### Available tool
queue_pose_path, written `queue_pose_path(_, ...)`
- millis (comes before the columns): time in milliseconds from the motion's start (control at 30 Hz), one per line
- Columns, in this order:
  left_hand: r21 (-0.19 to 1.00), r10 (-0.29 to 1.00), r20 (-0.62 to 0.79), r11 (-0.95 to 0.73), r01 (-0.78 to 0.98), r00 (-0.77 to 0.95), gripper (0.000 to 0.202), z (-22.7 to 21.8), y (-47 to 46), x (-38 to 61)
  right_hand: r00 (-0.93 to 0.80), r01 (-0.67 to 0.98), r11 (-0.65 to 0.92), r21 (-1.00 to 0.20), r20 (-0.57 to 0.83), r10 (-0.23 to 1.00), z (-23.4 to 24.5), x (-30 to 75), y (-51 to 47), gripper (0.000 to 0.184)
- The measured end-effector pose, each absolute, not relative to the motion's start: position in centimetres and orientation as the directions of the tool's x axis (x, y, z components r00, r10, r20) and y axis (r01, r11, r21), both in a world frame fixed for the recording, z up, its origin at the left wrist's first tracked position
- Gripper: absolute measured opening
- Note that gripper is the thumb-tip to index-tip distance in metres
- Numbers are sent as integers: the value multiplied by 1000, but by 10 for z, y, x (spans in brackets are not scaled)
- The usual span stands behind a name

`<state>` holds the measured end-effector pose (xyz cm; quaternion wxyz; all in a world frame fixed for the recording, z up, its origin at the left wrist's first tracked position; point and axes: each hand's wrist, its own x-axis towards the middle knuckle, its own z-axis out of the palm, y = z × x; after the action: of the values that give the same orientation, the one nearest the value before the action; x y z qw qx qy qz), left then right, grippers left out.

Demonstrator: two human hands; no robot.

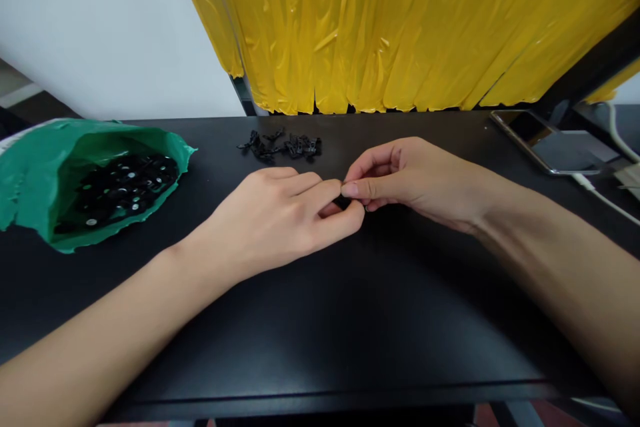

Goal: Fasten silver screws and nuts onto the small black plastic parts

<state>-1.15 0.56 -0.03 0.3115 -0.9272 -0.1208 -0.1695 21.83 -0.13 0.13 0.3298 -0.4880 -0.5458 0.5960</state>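
Note:
My left hand (300, 213) and my right hand (410, 177) meet fingertip to fingertip above the dark table (340, 320). Between them they pinch a small black piece (342, 201), mostly covered by the fingers, so its exact kind does not show. The left thumb and index finger close on it from the left; the right thumb and index finger press on it from the right. Just beyond my left hand lies a loose pile of small black plastic parts (300, 145). Over on the left, a torn-open green bag (55, 180) holds many small black parts (130, 183), some with shiny round spots.
A phone (540, 140) lies at the back right with a white cable (607, 199) plugged into it. Yellow plastic sheeting (380, 27) hangs behind the table's far edge, beside a white panel (120, 27). The table's front edge (320, 400) runs below my forearms.

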Motion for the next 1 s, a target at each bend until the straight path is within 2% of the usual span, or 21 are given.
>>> queue_pose_path(367,-536,165,350,-772,342,922,29,3,4,-10,-355,-10,-315,-949,-291,888,-4,220,-3,25)
queue_pose_path(500,-537,159,355,-772,340,921,30,2,4,-10,-369,-8,-334,-942,-308,877,-4,219,-3,24)
queue_pose_path(667,-518,135,379,-789,330,916,26,1,4,-8,-405,9,-322,-947,-298,865,-8,219,-2,23)
queue_pose_path(900,-458,157,402,-819,346,902,32,2,5,-7,-409,-2,-338,-941,-307,859,-10,215,-4,29)
queue_pose_path(1000,-413,202,407,-829,377,891,34,3,6,-8,-337,-31,-258,-966,-233,912,-10,210,-4,31)
